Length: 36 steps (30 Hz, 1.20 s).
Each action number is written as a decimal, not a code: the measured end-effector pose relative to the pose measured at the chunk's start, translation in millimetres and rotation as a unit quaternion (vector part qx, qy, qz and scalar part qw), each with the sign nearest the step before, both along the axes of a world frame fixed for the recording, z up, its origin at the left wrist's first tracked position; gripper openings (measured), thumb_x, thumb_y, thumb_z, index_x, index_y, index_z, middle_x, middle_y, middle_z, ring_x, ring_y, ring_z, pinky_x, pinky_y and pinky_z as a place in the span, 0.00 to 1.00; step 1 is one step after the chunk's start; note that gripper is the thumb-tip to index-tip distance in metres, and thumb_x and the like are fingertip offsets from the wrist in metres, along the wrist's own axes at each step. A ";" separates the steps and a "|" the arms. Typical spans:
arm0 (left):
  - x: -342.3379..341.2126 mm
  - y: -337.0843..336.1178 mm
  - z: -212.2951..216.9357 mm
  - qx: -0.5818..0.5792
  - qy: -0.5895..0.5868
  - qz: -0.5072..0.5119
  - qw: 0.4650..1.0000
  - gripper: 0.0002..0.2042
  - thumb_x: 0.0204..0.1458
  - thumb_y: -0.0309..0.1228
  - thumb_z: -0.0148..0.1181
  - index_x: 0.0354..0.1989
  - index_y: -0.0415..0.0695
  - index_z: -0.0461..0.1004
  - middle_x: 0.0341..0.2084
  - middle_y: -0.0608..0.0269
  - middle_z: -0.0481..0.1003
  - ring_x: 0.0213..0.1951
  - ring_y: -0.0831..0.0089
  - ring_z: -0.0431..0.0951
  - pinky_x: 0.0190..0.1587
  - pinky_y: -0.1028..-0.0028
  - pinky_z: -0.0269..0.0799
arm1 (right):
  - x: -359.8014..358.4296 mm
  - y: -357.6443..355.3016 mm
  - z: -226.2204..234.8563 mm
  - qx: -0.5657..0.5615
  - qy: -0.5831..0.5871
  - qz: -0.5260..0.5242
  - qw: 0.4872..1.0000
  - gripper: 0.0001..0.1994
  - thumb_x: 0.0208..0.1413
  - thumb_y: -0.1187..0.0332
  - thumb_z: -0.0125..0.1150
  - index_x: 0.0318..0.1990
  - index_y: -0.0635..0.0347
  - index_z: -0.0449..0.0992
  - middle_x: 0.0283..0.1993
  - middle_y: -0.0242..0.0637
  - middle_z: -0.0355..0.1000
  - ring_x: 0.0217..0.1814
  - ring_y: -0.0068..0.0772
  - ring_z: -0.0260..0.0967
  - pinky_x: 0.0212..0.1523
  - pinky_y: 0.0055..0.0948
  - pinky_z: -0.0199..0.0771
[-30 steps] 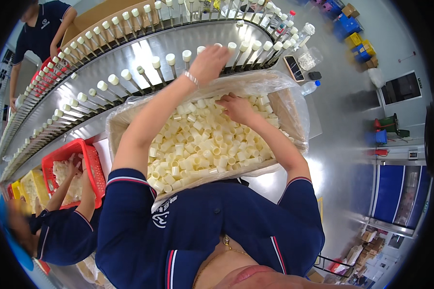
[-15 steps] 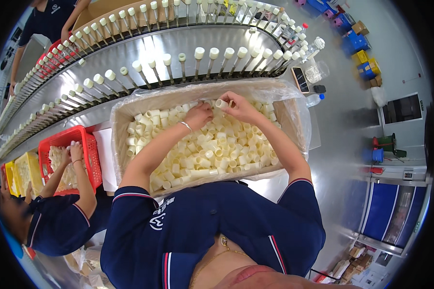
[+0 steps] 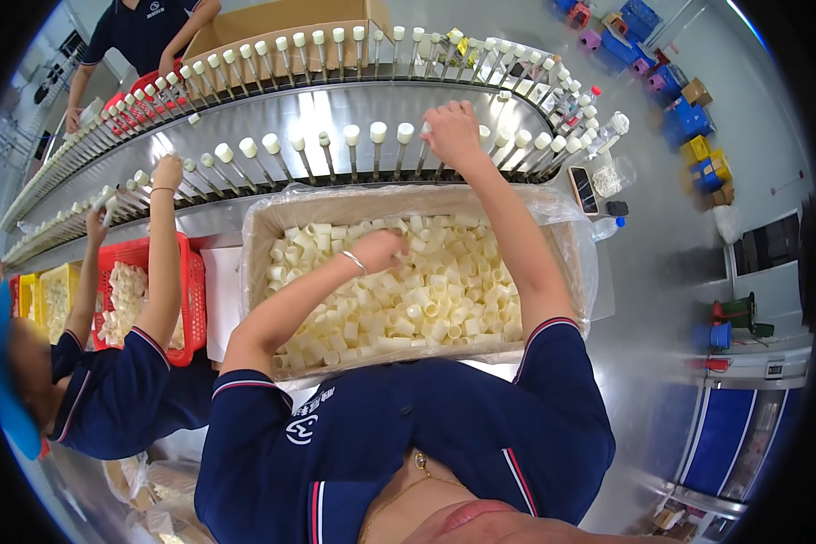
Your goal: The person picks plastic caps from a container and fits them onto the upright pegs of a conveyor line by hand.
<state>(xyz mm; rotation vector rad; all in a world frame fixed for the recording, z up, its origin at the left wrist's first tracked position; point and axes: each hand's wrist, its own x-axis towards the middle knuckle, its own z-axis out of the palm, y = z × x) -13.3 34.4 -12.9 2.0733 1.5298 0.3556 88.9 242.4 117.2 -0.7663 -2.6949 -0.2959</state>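
Note:
My right hand (image 3: 453, 134) is stretched out to the near row of upright metal rods, its fingers closed round a cream plastic cap (image 3: 426, 130) at a rod's top. My left hand (image 3: 380, 249) hangs over the loose cream caps (image 3: 431, 304) in the lined carton. Its fingers are curled and smeared by motion, so what they hold does not show. Those loose caps are short hollow tubes, heaped at all angles. White caps (image 3: 378, 130) sit on most of the neighbouring rods.
Plastic film lines the carton (image 3: 567, 245). Beyond it runs a steel conveyor (image 3: 245, 127) edged with capped rods. A phone (image 3: 584, 189) and a blue-capped bottle (image 3: 607, 227) lie right of it. At left a co-worker (image 3: 109, 399) reaches over a red basket (image 3: 193, 299); another person (image 3: 140, 36) stands far left.
My right hand has gone from above the carton, where it held a cap, up to the rods. My left hand stays over the caps. The neighbouring co-worker's hands have risen from the basket to the rods.

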 end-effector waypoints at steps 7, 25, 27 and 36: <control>-64.2 3.3 99.8 -0.182 -0.733 0.075 0.651 0.18 0.62 0.35 0.49 0.56 0.39 0.65 0.40 0.63 0.74 0.36 0.79 0.76 0.40 0.78 0.76 | 18.5 20.0 -0.2 -0.074 -0.141 -0.110 0.981 0.17 0.46 0.59 0.66 0.41 0.56 0.76 0.38 0.36 0.74 0.49 0.38 0.66 0.56 0.39 0.55; -53.1 151.7 125.1 0.200 0.128 0.121 0.964 0.13 0.41 0.26 0.65 0.38 0.42 0.75 0.38 0.54 0.73 0.41 0.57 0.77 0.41 0.63 0.74 | 130.2 -107.2 -115.9 -0.318 -0.233 0.062 0.917 0.15 0.50 0.69 0.55 0.47 0.54 0.74 0.55 0.49 0.65 0.49 0.53 0.69 0.46 0.43 0.71; -38.5 170.8 121.7 0.088 0.271 0.060 0.957 0.13 0.41 0.26 0.66 0.38 0.42 0.76 0.39 0.55 0.73 0.42 0.54 0.75 0.45 0.62 0.73 | 126.9 -112.6 -103.5 -0.329 -0.298 0.037 0.896 0.16 0.48 0.70 0.56 0.46 0.56 0.74 0.48 0.49 0.70 0.47 0.52 0.70 0.45 0.43 0.71; 4.3 74.2 101.3 0.399 0.031 0.025 0.916 0.19 0.43 0.25 0.60 0.48 0.44 0.71 0.42 0.58 0.69 0.43 0.58 0.69 0.44 0.64 0.69 | 156.2 -84.3 -89.6 -0.451 0.002 0.015 0.893 0.17 0.46 0.64 0.66 0.42 0.61 0.73 0.37 0.40 0.73 0.37 0.38 0.71 0.39 0.33 0.72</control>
